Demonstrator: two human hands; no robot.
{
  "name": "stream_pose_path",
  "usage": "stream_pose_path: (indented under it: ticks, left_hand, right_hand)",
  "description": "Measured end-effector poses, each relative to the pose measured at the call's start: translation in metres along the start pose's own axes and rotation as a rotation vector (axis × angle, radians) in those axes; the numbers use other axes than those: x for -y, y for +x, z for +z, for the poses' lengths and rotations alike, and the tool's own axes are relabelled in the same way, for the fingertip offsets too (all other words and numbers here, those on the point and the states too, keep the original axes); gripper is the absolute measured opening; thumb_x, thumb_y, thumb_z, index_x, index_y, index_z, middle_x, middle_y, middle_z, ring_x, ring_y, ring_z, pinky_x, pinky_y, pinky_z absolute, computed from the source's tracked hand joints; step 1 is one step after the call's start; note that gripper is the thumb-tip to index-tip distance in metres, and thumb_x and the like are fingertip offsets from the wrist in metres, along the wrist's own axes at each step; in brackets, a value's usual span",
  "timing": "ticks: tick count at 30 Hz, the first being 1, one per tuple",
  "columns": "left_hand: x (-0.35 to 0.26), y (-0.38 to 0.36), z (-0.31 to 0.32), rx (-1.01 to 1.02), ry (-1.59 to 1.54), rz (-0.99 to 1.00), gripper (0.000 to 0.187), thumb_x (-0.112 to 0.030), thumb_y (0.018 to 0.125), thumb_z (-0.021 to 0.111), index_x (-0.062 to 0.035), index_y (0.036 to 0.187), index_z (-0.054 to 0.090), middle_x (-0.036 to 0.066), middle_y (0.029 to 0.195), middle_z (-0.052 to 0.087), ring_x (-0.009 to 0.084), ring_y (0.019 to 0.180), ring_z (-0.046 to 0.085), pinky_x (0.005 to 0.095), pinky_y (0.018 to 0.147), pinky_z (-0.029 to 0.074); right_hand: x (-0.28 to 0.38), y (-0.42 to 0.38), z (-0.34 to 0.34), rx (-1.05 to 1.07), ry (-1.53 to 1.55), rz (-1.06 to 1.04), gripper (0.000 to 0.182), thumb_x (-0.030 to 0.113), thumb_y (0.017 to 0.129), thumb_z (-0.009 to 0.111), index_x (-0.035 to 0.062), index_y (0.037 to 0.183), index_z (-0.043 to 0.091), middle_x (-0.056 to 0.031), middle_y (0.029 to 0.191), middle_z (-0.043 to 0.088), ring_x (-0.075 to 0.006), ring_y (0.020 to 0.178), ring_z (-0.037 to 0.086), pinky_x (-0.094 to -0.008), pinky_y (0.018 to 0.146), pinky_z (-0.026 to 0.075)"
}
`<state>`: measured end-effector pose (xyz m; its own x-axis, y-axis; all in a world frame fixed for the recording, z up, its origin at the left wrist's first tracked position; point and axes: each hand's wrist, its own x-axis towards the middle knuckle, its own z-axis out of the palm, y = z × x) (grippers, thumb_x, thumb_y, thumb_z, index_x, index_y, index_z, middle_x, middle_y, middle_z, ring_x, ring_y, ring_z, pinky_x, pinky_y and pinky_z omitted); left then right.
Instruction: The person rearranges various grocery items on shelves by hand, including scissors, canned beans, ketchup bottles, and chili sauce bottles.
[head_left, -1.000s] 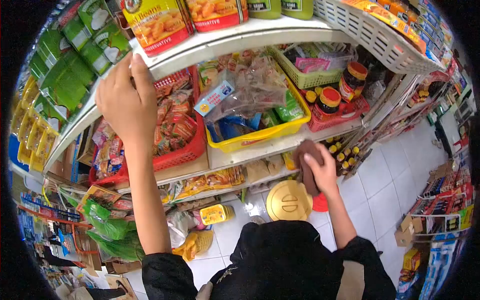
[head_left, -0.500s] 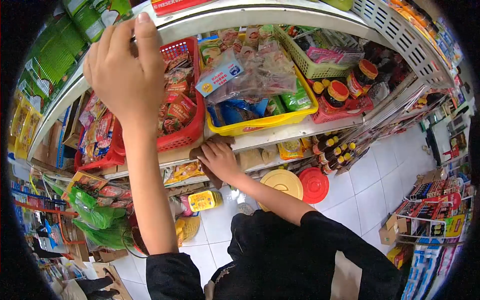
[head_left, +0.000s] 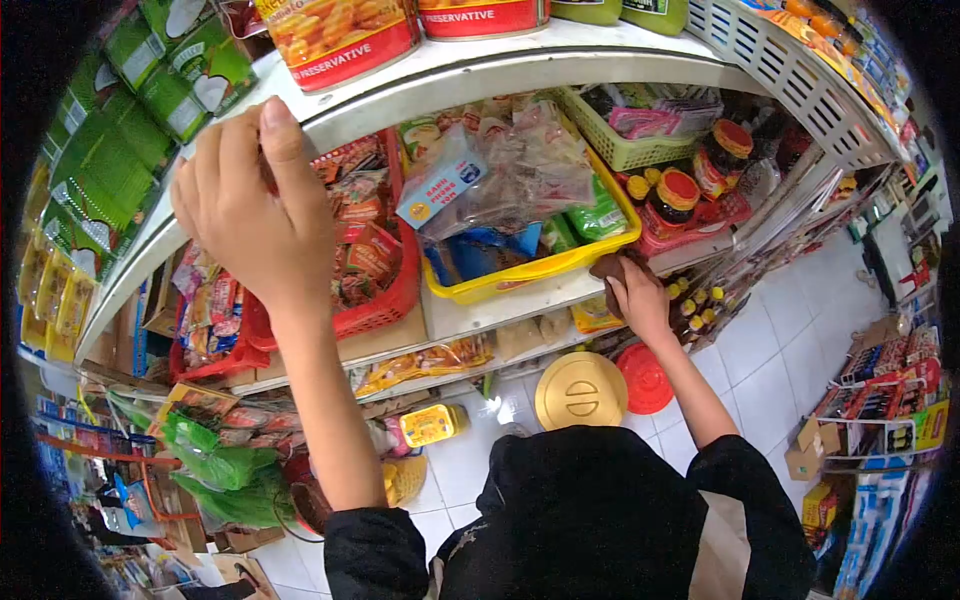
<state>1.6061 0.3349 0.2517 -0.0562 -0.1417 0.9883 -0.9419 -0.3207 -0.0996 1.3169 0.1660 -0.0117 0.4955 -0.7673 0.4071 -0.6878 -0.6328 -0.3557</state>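
Note:
My left hand point(head_left: 255, 205) is raised at the upper shelf edge point(head_left: 480, 82), its fingers curled around the rim and the thumb up. Lower down, my right hand point(head_left: 638, 295) presses a brown cloth point(head_left: 606, 268) against the front of the lower shelf point(head_left: 480, 315). It is just off the right corner of a yellow basket point(head_left: 530, 272) holding packets and plastic bags. A red basket point(head_left: 385, 312) of sachets stands behind my left forearm.
Tins point(head_left: 345, 60) stand on the upper shelf. Dark jars with red lids point(head_left: 678, 190) and bottles with yellow caps point(head_left: 697, 305) are to the right. Below are a gold round lid point(head_left: 580, 388), a red lid point(head_left: 645, 378) and a green plastic bag point(head_left: 205, 450).
My right hand has slid the cloth rightward along the lower shelf edge, from between the red and yellow baskets to the yellow one's right corner. My left hand stays at the upper edge; the view has shifted.

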Motion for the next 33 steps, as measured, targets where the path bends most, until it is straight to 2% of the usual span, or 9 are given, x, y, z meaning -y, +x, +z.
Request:
stream_pose_path:
  ticks: [5,8,13,14,17,24,27,30,33]
  left_hand:
    - [-0.04,-0.059,0.011,-0.103,-0.015,-0.159,0.064,-0.021,0.072,0.058,0.0052,0.122,0.029,0.023,0.125,0.019,0.0377,0.117,0.021,0.0461,0.099,0.015]
    - [-0.058,-0.111,0.053,0.448,-0.342,-0.262,0.094,-0.032,0.067,0.067,0.0038,0.133,0.01,0.028,0.136,0.009,0.0443,0.124,0.013,0.0516,0.099,0.017]
    - [-0.026,-0.105,0.1,1.182,-0.304,-0.411,0.079,-0.045,0.06,0.072,-0.0037,0.121,0.043,0.025,0.099,0.057,0.0355,0.092,0.056,0.0406,0.075,0.046]
    - [-0.015,-0.115,0.107,1.036,-0.294,-0.273,0.067,-0.045,0.06,0.072,-0.0033,0.11,0.054,0.02,0.075,0.062,0.0327,0.073,0.061,0.0362,0.063,0.048]
    - [-0.013,-0.105,0.084,1.161,-0.376,-0.29,0.064,-0.044,0.063,0.07,-0.0036,0.11,0.054,0.02,0.075,0.062,0.0329,0.076,0.061,0.0367,0.066,0.048]
    - [-0.014,-0.134,0.105,0.784,-0.628,-0.125,0.056,-0.038,0.079,0.055,0.0012,0.118,0.044,0.024,0.1,0.056,0.036,0.091,0.056,0.0374,0.075,0.045]
    - [-0.026,-0.135,0.112,1.028,-0.391,-0.189,0.061,-0.045,0.08,0.05,0.0044,0.115,0.045,0.023,0.1,0.057,0.0338,0.092,0.057,0.0381,0.078,0.045]
    - [-0.004,-0.118,0.129,1.36,-0.19,-0.677,0.064,-0.05,0.084,0.04,0.0053,0.115,0.044,0.022,0.102,0.056,0.0296,0.092,0.057,0.0376,0.08,0.044]
    - [0.019,-0.125,0.101,0.764,-0.899,-1.086,0.064,-0.053,0.088,0.025,0.0001,0.117,0.046,0.017,0.109,0.054,0.0252,0.097,0.054,0.0337,0.087,0.039]
  right_hand:
    - [0.005,-0.002,0.018,-0.029,-0.064,0.025,0.043,0.026,0.08,0.054,-0.0023,0.112,0.044,-0.0223,0.093,0.056,-0.0351,0.087,0.054,-0.0402,0.076,0.044]
    - [0.004,-0.004,0.013,-0.024,0.02,0.074,0.044,0.025,0.079,0.055,-0.0024,0.112,0.044,-0.0226,0.099,0.054,-0.0347,0.091,0.053,-0.0402,0.078,0.043]
    - [0.008,-0.004,0.011,-0.108,0.043,0.068,0.044,0.026,0.079,0.055,-0.0017,0.111,0.045,-0.0189,0.102,0.055,-0.0331,0.093,0.053,-0.0393,0.08,0.043]
    - [0.007,-0.004,0.011,-0.1,0.059,0.081,0.043,0.027,0.079,0.055,-0.0011,0.111,0.045,-0.0186,0.102,0.055,-0.0329,0.093,0.053,-0.0393,0.08,0.043]
    - [-0.001,-0.01,0.013,-0.067,0.122,0.094,0.042,0.03,0.081,0.053,0.0021,0.112,0.047,-0.0174,0.105,0.054,-0.0316,0.095,0.053,-0.0389,0.08,0.043]
    - [-0.003,-0.016,0.013,-0.15,0.209,0.108,0.039,0.033,0.084,0.05,0.0016,0.107,0.052,-0.0177,0.101,0.057,-0.0332,0.091,0.055,-0.0394,0.078,0.044]
    - [0.002,-0.024,0.02,-0.242,0.271,0.173,0.038,0.032,0.084,0.049,0.0011,0.106,0.054,-0.0204,0.101,0.056,-0.0346,0.091,0.054,-0.0394,0.078,0.044]
    - [0.013,-0.048,0.007,-0.119,0.882,0.446,0.04,0.031,0.087,0.046,-0.002,0.108,0.052,-0.0152,0.106,0.056,-0.0247,0.099,0.052,-0.033,0.086,0.039]
    - [0.029,-0.09,-0.004,-0.179,1.412,0.646,0.042,0.031,0.09,0.043,-0.0026,0.115,0.047,-0.0093,0.111,0.053,-0.0179,0.104,0.047,-0.029,0.091,0.034]
